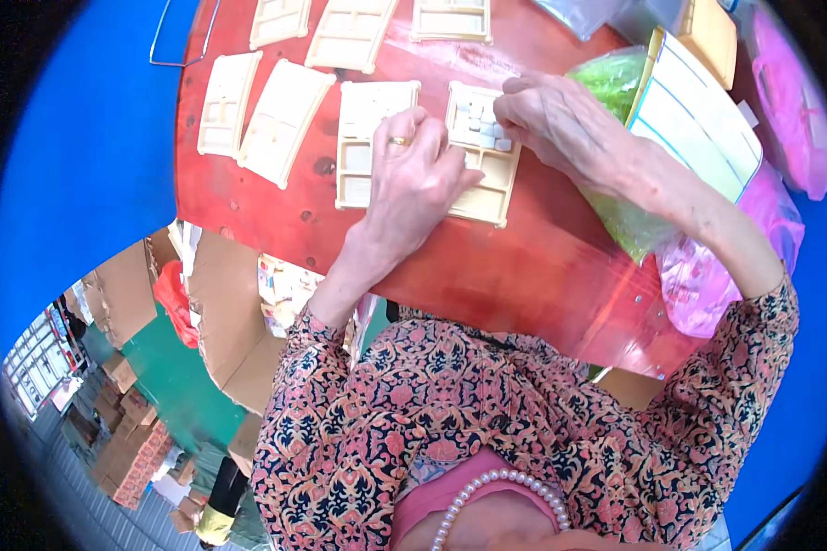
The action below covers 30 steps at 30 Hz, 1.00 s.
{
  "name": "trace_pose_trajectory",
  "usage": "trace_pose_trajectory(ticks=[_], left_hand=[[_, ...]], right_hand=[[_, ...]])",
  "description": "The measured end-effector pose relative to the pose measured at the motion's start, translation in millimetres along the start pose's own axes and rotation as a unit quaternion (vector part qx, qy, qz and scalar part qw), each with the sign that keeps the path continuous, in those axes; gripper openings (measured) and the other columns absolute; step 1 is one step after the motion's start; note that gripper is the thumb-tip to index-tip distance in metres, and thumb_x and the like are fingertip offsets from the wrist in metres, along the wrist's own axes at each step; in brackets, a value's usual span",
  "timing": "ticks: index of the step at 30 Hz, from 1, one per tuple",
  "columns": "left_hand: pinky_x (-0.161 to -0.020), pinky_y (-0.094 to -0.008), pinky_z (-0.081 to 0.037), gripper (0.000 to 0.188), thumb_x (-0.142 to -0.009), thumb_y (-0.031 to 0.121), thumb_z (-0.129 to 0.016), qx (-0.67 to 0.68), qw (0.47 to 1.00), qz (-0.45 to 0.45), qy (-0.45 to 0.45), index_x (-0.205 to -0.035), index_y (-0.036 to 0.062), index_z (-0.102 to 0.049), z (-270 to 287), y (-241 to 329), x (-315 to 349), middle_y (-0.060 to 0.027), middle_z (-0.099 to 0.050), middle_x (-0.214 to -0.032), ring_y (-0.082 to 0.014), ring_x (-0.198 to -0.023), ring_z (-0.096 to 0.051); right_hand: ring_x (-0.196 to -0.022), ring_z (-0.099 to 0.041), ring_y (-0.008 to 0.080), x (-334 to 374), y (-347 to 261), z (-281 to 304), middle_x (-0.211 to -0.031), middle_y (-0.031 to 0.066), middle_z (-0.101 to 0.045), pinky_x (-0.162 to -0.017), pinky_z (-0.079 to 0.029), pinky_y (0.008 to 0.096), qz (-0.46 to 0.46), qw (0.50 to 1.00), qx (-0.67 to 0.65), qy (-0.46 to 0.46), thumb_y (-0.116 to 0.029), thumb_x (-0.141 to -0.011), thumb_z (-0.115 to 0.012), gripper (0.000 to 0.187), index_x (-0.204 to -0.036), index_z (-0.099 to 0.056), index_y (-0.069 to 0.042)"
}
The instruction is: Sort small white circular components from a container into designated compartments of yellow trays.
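Observation:
Two cream compartment trays lie side by side under my hands on the red table [524,266]. My left hand [413,174], with a ring on one finger, curls over the gap between the left tray [355,151] and the right tray [494,184]. Its fingers are closed, and whatever they hold is hidden. Small whitish pieces [476,121] sit in the far compartment of the right tray. At that tray's right edge my right hand [565,124] has its fingers bent together; I cannot make out anything in them.
Several similar trays [287,119] lie to the left and at the far side. On the right stand a clear bag with green contents [611,78], a white blue-lined container [698,115] and pink plastic bags [698,285]. An open cardboard box [234,303] is below the table's left edge.

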<state>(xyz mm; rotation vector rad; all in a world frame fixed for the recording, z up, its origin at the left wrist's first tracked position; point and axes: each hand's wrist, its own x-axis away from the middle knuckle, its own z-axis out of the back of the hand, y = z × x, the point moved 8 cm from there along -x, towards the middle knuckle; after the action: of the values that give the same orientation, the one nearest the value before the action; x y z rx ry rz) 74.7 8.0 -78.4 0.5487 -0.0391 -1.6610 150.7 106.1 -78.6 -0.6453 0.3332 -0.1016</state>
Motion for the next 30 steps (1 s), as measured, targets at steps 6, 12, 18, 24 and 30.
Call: trace_pose_trajectory(ticks=[6,12,18,24,30], left_hand=[[-0.09,-0.0443,-0.036,0.015,-0.068,0.012,-0.075,0.013,0.999,0.008,-0.034,-0.073,0.0052,-0.063,-5.6,-6.3,-6.0,-0.0062,-0.053,-0.082,-0.0283,-0.1,-0.05],[-0.093,-0.0481,-0.034,0.008,-0.066,0.005,-0.063,0.014,0.997,0.061,-0.049,-0.066,-0.0024,-0.065,-12.6,-10.3,-13.2,-0.0213,-0.058,-0.108,-0.034,-0.107,-0.048],[-0.091,-0.0457,-0.035,0.006,-0.065,0.006,-0.067,0.008,0.996,0.087,0.018,-0.067,0.0004,-0.067,-10.9,-11.4,-9.4,-0.0144,-0.055,-0.096,-0.0305,-0.1,-0.05],[-0.088,-0.043,-0.036,0.007,-0.064,0.003,-0.069,0.118,0.978,0.096,0.144,-0.069,0.0002,-0.066,19.6,-12.8,3.5,-0.0105,-0.059,-0.092,-0.0282,-0.1,-0.051],[-0.083,-0.0378,-0.039,0.009,-0.068,0.0,-0.071,0.131,0.95,0.197,0.205,-0.074,0.0041,-0.066,54.3,-35.8,36.6,-0.0058,-0.06,-0.087,-0.0258,-0.097,-0.052]], right_hand=[[-0.078,-0.057,0.0344,-0.3,-0.5,-7.9,-0.079,0.015,-0.056,-0.066,-0.046,0.0421,-0.04,0.996,0.037,-0.075,-0.004,-0.076,-0.064,0.011,-0.08,-0.055,0.001],[-0.08,-0.058,0.0346,-8.3,0.1,-10.7,-0.079,0.0149,-0.058,-0.068,-0.047,0.042,-0.056,0.994,0.015,-0.092,-0.005,-0.077,-0.063,0.01,-0.08,-0.056,0.001],[-0.08,-0.058,0.0353,-27.4,-4.0,2.1,-0.077,0.0159,-0.057,-0.068,-0.046,0.0424,-0.019,0.999,0.005,-0.041,-0.005,-0.076,-0.064,0.011,-0.079,-0.055,0.002],[-0.074,-0.056,0.0372,-58.3,-3.9,6.9,-0.076,0.018,-0.055,-0.064,-0.044,0.0417,-0.035,0.996,0.053,-0.062,-0.005,-0.077,-0.064,0.011,-0.08,-0.056,0.001],[-0.076,-0.063,0.0185,-57.7,-0.3,-19.5,-0.083,0.0095,-0.065,-0.067,-0.049,0.0311,-0.148,0.973,-0.157,-0.088,-0.015,-0.089,-0.064,0.019,-0.099,-0.063,0.001]])
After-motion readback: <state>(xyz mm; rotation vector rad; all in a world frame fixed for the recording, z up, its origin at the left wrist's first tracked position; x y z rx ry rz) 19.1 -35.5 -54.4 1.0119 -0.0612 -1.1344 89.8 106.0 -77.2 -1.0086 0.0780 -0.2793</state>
